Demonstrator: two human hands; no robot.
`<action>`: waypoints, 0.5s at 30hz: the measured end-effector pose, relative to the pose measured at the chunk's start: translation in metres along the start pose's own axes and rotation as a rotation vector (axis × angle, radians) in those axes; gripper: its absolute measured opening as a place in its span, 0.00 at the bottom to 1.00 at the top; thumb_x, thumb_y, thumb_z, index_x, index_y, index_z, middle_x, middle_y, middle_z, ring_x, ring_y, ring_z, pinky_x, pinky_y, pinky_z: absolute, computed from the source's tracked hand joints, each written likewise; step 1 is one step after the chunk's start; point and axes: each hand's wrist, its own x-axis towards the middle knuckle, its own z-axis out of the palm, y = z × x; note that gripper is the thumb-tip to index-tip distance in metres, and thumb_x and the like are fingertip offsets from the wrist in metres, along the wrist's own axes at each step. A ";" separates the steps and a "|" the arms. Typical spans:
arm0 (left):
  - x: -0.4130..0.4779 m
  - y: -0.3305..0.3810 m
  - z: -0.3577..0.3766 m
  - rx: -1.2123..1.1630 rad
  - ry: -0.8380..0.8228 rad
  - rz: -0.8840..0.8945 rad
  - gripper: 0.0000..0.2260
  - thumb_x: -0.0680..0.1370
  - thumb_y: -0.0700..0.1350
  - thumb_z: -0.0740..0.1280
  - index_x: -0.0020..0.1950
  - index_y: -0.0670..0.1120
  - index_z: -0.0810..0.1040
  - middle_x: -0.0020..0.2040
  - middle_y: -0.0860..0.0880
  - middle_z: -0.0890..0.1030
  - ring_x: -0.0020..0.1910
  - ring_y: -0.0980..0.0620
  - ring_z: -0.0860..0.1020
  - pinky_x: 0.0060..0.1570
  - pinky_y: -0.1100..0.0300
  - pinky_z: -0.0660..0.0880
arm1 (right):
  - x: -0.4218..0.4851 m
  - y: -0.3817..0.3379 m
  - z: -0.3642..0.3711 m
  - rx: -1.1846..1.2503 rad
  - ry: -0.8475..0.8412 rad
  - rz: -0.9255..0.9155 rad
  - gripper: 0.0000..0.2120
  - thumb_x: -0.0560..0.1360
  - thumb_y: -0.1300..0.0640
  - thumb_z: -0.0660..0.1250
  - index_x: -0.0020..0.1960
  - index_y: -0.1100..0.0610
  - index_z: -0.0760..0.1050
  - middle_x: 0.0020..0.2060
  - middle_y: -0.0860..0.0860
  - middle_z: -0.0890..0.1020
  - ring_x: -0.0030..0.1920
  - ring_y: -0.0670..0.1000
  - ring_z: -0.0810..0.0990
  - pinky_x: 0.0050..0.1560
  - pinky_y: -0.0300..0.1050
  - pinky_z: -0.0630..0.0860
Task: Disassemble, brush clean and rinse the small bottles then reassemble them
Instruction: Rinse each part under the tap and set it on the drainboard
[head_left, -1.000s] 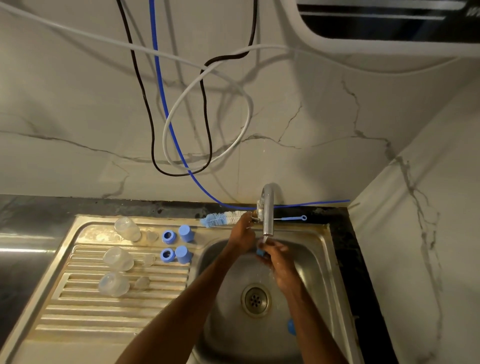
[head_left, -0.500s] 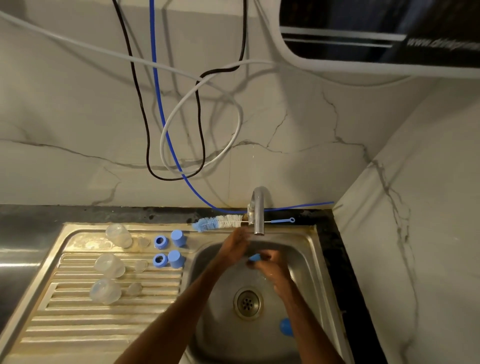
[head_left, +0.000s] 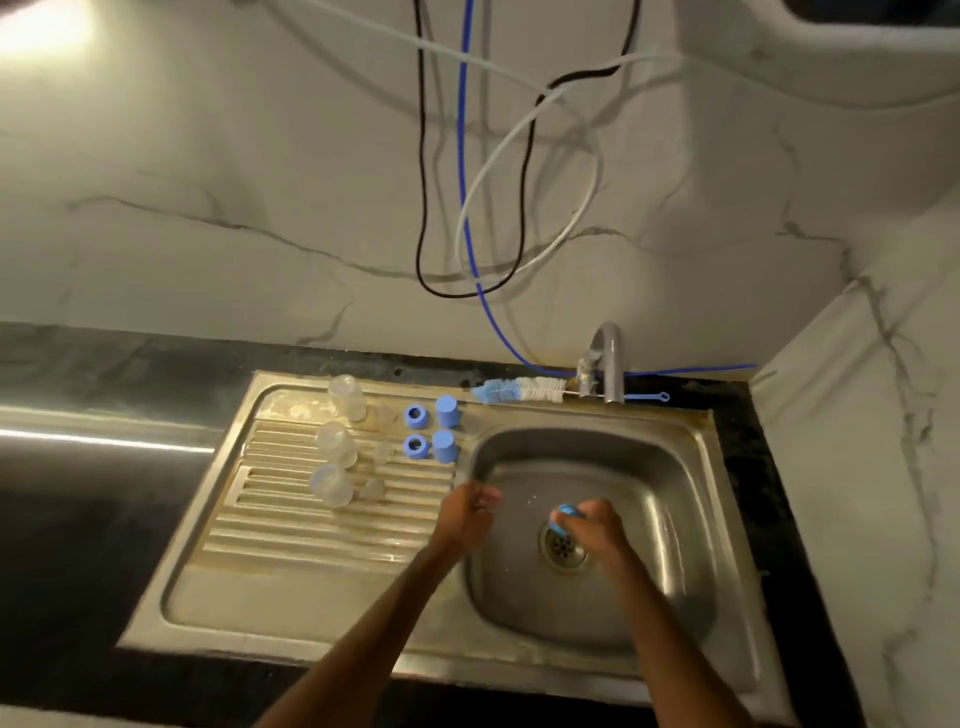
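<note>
My right hand (head_left: 592, 525) is over the sink basin (head_left: 670, 499) above the drain, gripping a small blue bottle part (head_left: 566, 514). At the basin's left edge my left hand (head_left: 467, 512) has its fingers curled; whether it holds anything is unclear. Three clear small bottles (head_left: 337, 441) lie in a column on the drainboard (head_left: 291, 525), each with a clear teat (head_left: 383, 453) beside it. Two blue rings (head_left: 415, 415) and two blue caps (head_left: 447, 410) stand right of them. The bottle brush (head_left: 519, 389) lies behind the basin.
The tap (head_left: 609, 364) stands at the back rim of the sink; no water stream shows. A thin blue brush handle (head_left: 647, 397) lies right of it. Black, white and blue cables (head_left: 467, 208) hang on the marble wall. Dark countertop lies to the left.
Both hands have dropped away from the tap, the right one lower over the drain with the blue part and the left one toward the drainboard. The view has swung to the left.
</note>
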 end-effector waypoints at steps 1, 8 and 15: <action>-0.005 -0.007 -0.008 0.003 0.012 -0.019 0.15 0.67 0.45 0.62 0.49 0.48 0.84 0.40 0.53 0.84 0.42 0.54 0.82 0.44 0.58 0.78 | -0.003 -0.006 0.016 0.037 -0.020 -0.049 0.14 0.72 0.48 0.77 0.43 0.59 0.83 0.39 0.53 0.83 0.44 0.51 0.82 0.39 0.40 0.71; -0.028 -0.059 -0.056 0.120 0.057 -0.148 0.24 0.64 0.48 0.59 0.56 0.42 0.82 0.55 0.46 0.84 0.56 0.46 0.81 0.53 0.60 0.72 | -0.021 -0.083 0.103 0.107 -0.096 -0.248 0.24 0.70 0.59 0.77 0.64 0.62 0.79 0.55 0.59 0.84 0.56 0.59 0.82 0.59 0.50 0.77; -0.025 -0.098 -0.096 0.219 0.097 -0.118 0.21 0.66 0.47 0.58 0.54 0.39 0.77 0.51 0.42 0.80 0.52 0.40 0.78 0.47 0.56 0.68 | -0.021 -0.156 0.170 -0.134 -0.002 -0.352 0.27 0.76 0.56 0.71 0.72 0.60 0.68 0.69 0.58 0.74 0.69 0.59 0.72 0.65 0.49 0.70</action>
